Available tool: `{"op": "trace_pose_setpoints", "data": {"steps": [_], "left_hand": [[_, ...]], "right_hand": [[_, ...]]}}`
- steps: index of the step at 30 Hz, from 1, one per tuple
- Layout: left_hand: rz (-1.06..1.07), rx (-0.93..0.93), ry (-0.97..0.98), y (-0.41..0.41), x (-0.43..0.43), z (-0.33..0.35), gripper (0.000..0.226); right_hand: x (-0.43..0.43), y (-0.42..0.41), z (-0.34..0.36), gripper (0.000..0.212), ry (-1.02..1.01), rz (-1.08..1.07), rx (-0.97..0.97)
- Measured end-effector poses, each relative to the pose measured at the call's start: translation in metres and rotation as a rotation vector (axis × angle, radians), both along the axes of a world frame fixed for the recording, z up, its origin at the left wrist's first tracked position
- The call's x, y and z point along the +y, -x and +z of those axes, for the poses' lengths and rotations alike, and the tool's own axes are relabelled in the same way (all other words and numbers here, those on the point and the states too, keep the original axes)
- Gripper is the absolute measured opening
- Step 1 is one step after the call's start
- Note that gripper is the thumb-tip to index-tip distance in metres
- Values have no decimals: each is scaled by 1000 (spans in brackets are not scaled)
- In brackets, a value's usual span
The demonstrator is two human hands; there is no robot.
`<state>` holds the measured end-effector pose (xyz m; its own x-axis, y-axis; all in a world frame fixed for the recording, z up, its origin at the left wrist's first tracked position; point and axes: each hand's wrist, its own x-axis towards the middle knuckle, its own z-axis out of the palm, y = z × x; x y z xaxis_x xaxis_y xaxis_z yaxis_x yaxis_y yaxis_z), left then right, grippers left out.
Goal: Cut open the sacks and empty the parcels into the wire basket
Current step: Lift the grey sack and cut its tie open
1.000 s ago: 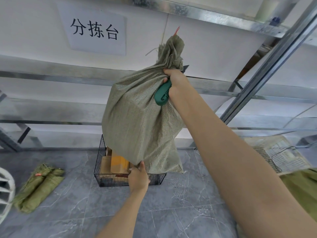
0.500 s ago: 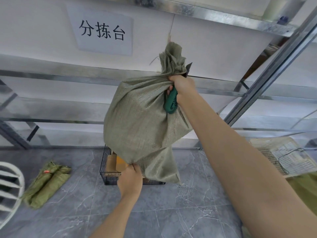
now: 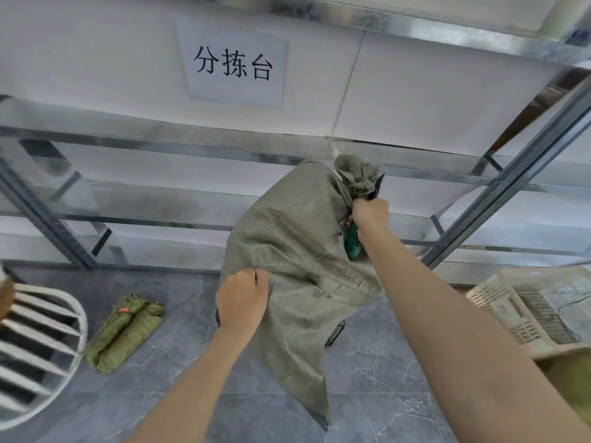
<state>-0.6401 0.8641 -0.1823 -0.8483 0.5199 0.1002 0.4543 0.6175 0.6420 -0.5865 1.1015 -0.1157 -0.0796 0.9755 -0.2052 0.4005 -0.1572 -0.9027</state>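
Note:
A grey-green woven sack [image 3: 297,251] hangs in the air over the black wire basket [image 3: 335,334], which it hides almost wholly. My right hand [image 3: 369,212] grips the sack's bunched neck together with a green-handled knife [image 3: 351,243]; the dark blade sticks up beside the tied top. My left hand [image 3: 244,297] clutches a fold of cloth low on the sack's left side. The sack's bottom corner droops toward the floor in front of the basket. Parcels are hidden from view.
Folded green sacks [image 3: 123,330] lie on the grey tile floor at the left. A white slatted chair [image 3: 38,340] stands at the far left, a beige plastic crate [image 3: 524,311] at the right. Metal shelving [image 3: 499,187] and a wall sign [image 3: 233,63] stand behind.
The sack has come down and to the right in view. My left hand has shifted from the sack's bottom edge to a fold on its side. The basket's parcels are now covered.

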Motion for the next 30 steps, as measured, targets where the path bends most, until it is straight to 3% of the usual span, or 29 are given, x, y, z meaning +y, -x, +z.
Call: {"op": "trace_pose_setpoints", "data": {"steps": [7, 13, 19, 30], "left_hand": [[-167, -15, -40, 30, -5, 53, 45], [-264, -77, 6, 53, 13, 69, 44], [-200, -389, 20, 74, 51, 57, 39], [0, -746, 188, 114, 145, 28, 33]], "right_hand": [[-10, -10, -34, 26, 69, -32, -84], [-10, -1, -67, 37, 281, 7, -67], [21, 30, -89, 51, 438, 113, 29], [110, 83, -150, 35, 515, 319, -50]]}}
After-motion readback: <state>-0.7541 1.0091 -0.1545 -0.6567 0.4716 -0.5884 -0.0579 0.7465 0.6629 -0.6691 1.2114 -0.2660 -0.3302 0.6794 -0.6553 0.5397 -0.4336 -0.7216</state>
